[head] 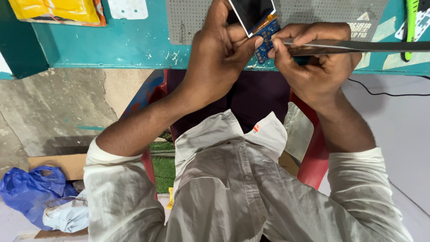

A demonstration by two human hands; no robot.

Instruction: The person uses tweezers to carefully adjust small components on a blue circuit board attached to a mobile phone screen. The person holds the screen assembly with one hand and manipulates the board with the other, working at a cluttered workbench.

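Note:
My left hand [219, 49] grips a small display module [251, 13] with a dark screen, a white rim and a blue circuit board [267, 38] at its lower end. My right hand [313, 62] is closed on a long thin metal tool [358, 46] that runs off to the right. The tool's tip meets the blue board between my two thumbs. Both hands hover over the front edge of a teal workbench [134, 45].
A grey perforated mat [188, 18] lies on the bench behind my hands. A yellow packet [58, 10] sits at the far left, a green-handled tool [410, 27] at the far right. A black cable [385, 93] trails on the right. Below, a red chair [313, 157], a blue plastic bag [31, 188].

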